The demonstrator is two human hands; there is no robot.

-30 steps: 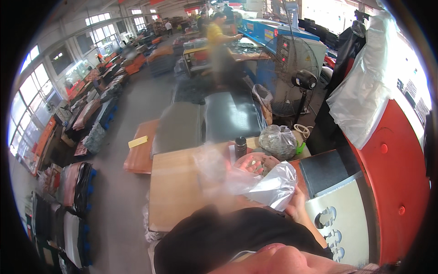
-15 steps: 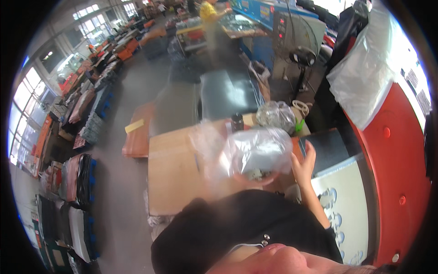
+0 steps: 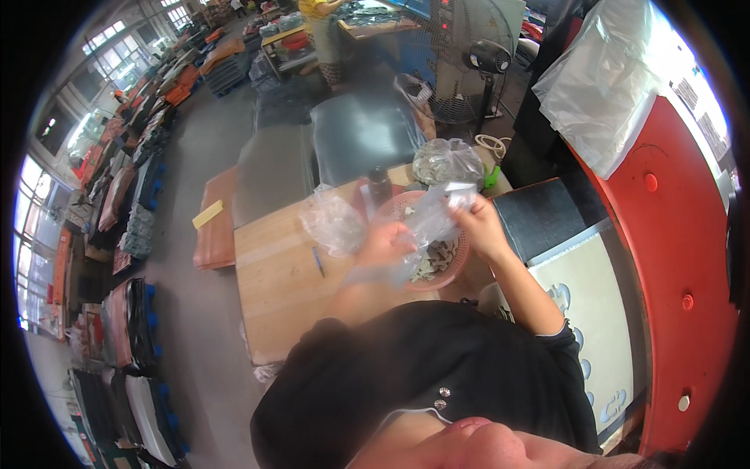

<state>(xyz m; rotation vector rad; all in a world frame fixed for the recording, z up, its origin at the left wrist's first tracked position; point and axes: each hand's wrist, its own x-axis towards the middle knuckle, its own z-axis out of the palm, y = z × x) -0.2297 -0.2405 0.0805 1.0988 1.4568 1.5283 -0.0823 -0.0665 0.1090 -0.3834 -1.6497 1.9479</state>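
Note:
A clear plastic bag is stretched between my hands, above a pink basket that holds several small pale cut pieces. With fingers and thumb pinched together, my right hand grips the bag's upper right edge. My left hand is slightly blurred and closed on the left side of the same bag. Another crumpled clear bag lies on the wooden tabletop, left of the basket. The hanging bag covers part of the basket.
A blue pen lies on the table, and a dark bottle stands behind the basket. Beyond it sits a filled clear bag. A fan stands farther back. To the right is a red panel draped with plastic sheeting.
The bag, spread wide and puffed out before, is now gathered smaller between my hands. My right hand has moved up and left onto it; my left hand has come into sight. The view has shifted.

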